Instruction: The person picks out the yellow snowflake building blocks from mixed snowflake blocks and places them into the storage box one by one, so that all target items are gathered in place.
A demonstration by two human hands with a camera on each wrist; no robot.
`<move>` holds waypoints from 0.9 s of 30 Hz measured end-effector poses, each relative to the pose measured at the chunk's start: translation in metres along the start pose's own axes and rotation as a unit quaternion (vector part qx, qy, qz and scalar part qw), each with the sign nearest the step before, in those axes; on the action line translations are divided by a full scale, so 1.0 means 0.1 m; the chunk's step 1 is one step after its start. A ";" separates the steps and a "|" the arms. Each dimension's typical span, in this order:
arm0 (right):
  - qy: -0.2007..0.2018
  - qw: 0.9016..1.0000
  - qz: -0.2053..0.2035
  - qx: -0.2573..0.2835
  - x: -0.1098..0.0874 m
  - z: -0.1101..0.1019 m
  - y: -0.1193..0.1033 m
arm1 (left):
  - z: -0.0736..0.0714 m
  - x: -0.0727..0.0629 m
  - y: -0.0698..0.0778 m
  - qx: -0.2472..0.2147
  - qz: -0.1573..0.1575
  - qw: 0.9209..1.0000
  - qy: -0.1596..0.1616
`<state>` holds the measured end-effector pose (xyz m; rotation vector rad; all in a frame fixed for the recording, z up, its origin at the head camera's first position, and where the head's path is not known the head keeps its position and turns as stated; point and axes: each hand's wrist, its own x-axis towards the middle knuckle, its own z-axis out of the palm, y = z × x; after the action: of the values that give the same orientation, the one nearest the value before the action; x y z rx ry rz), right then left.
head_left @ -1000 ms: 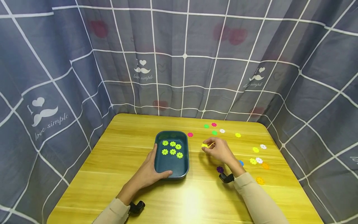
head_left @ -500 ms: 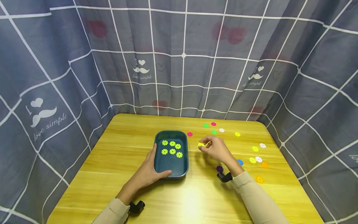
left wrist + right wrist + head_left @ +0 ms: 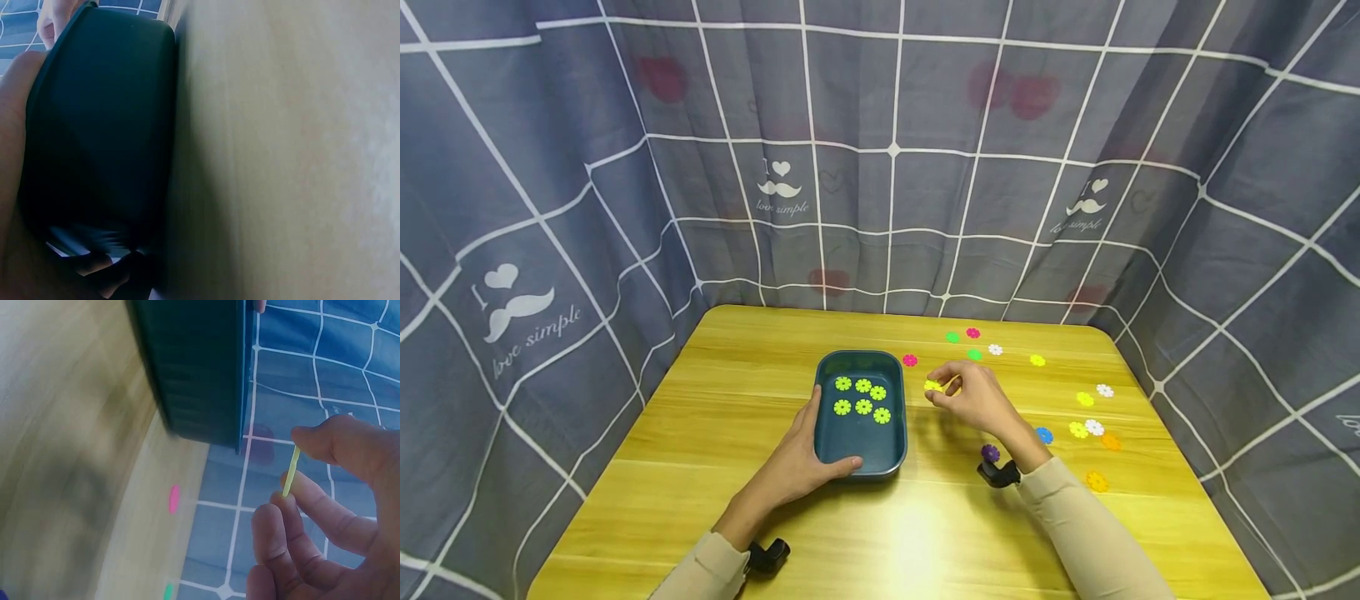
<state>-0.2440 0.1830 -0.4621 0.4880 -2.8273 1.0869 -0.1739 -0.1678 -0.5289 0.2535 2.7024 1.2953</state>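
Observation:
My left hand (image 3: pixel 793 458) grips the dark teal tray (image 3: pixel 856 446) at its near left corner, thumb over the near rim and fingers along the left side. Several yellow-green flower-shaped plastic discs (image 3: pixel 864 407) lie flat inside, in two rough rows. To the right of the tray, raised above the table, my right hand (image 3: pixel 976 400) pinches another yellow flower-shaped disc (image 3: pixel 932 386) between thumb and fingertips. In the right wrist view this disc (image 3: pixel 290 471) appears edge-on, apart from the tray's wall (image 3: pixel 194 369).
Loose flower discs are scattered on the wooden table (image 3: pixel 700 433): pink (image 3: pixel 910 360), green (image 3: pixel 974 354), white (image 3: pixel 1105 390), blue (image 3: pixel 1044 435), purple (image 3: pixel 990 452), orange (image 3: pixel 1097 481) and more yellow (image 3: pixel 1037 360). A grey checked curtain (image 3: pixel 857 192) encloses the back and sides.
My right hand has moved left, nearer the tray, with the yellow disc pinched in it. The left hand and the tray have stayed in place.

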 end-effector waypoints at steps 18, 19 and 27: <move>-0.006 0.999 -0.039 -0.005 0.00 0.08 -0.18 | 0.00 0.00 0.01 0.007 0.003 1.000 0.003; -0.008 0.999 -0.040 -0.004 0.00 0.09 -0.19 | -0.01 0.00 0.01 0.008 0.003 1.000 0.003; -0.013 0.998 -0.054 -0.006 0.03 0.11 -0.29 | 0.00 -0.01 0.02 0.007 0.004 1.000 0.005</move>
<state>-0.2367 0.1547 -0.4517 0.6502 -2.7919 1.0497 -0.1731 -0.1672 -0.5271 0.2620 2.7221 1.2834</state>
